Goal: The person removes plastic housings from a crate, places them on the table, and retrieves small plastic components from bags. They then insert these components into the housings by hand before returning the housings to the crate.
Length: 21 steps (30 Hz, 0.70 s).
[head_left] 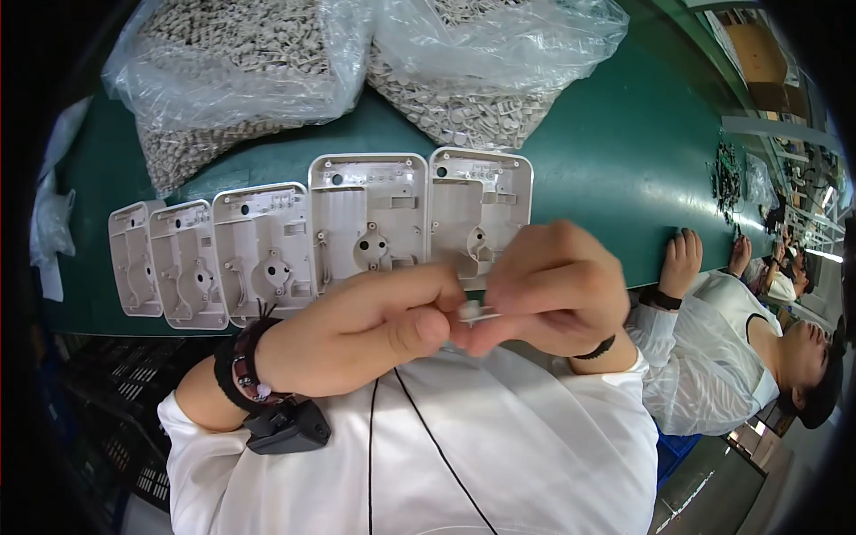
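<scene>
A small off-white plastic part (473, 312) sits between the fingertips of my two hands, in front of my chest. My left hand (357, 330) is closed, with thumb and fingers pinched at the part's left side. From the right, my right hand (562, 290) pinches the same part with curled fingers; it is slightly blurred. The part's exact shape is partly hidden by the fingers. Just beyond my hands, an open light-grey plastic housing (508, 187) lies with its inside facing up. Another grey housing (366, 205) is beside it, behind my left hand.
More grey housings (259, 201) continue the row leftward on the green table (624, 143). Two clear bags (241, 89) (473, 98) of small grey plastic parts stand behind them. At right, a co-worker's hand (682, 259) rests at the table edge, and dark small parts (727, 178) lie farther off.
</scene>
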### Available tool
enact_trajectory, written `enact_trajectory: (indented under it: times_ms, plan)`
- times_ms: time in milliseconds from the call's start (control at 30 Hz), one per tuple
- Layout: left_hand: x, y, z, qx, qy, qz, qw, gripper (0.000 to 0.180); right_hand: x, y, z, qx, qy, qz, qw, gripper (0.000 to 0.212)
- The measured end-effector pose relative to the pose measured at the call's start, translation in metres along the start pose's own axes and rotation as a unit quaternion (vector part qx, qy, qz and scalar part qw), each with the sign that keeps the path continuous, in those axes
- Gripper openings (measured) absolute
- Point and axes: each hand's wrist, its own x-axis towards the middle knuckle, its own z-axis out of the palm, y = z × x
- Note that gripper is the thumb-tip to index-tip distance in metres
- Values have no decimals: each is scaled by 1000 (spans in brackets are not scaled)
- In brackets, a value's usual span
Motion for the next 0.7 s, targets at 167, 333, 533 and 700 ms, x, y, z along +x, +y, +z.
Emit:
enact_trajectory:
  times_ms: [167,333,533,700]
  plan:
    - [1,6,-6,111,11,1,994,19,-5,10,5,-9,24,23,999,36]
    - [5,6,-10,161,19,3,987,21,0,14,0,-40,-26,-23,999,31]
    - [8,10,-10,241,49,15,969,22,-4,5,4,49,-48,173,983,21]
    - [9,13,-14,153,19,-52,987,21,-3,15,-2,-108,-107,19,988,23]
